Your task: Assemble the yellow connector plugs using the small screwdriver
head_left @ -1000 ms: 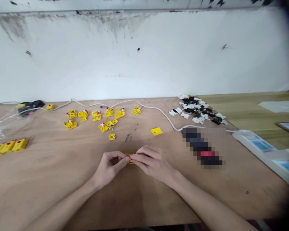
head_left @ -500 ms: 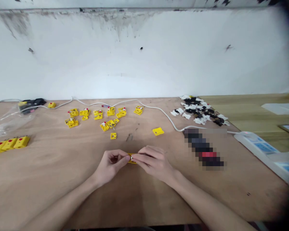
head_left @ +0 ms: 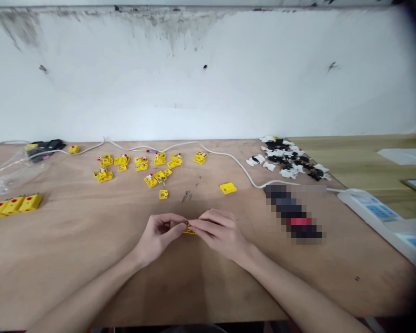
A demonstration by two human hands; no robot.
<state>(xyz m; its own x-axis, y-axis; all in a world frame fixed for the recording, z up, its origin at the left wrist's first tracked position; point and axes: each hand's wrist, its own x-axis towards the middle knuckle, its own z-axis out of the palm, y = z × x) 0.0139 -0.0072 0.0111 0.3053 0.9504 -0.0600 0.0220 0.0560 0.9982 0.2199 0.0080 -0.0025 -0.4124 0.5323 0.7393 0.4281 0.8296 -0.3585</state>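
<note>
Yellow casing: we have it (head_left: pixel 190 231) low over the middle of the wooden table (head_left: pixel 125 282), between our fingertips, with a small metallic bit at it.
Left hand: ours (head_left: pixel 157 238) is pinching, thumb and forefinger closed at the casing's left side.
Right hand: ours (head_left: pixel 223 233) is pinching too, fingertips together at the small bit; we cannot tell which hand bears it.
Near edge: it runs across the bottom of our view, under our forearms.
Far edge: it meets the white wall (head_left: pixel 125 83).
Right edge: it slants down past the white power strip (head_left: pixel 377 210), with a paler wooden surface (head_left: pixel 346 162) beyond.
Room around us: bare wood shows on both sides of our hands and between our forearms.
Ahead: we see a small yellow piece (head_left: pixel 163 194), thin metal bits (head_left: pixel 186 196) and a flat yellow cover (head_left: pixel 228 188) near our hands; open yellow housings (head_left: pixel 141 163) lie scattered farther back.
Behind those: a white cable (head_left: pixel 225 155) winds along the wall, then bends toward us to the strip; a screwdriver (head_left: pixel 151 151) lies beside it.
Right side: a pixelated dark patch (head_left: pixel 293 212) sits nearer us than the black and white pieces (head_left: pixel 287 159).
Left side: a row of yellow blocks (head_left: pixel 14 206) stands before a clear plastic bag (head_left: pixel 17 173).
</note>
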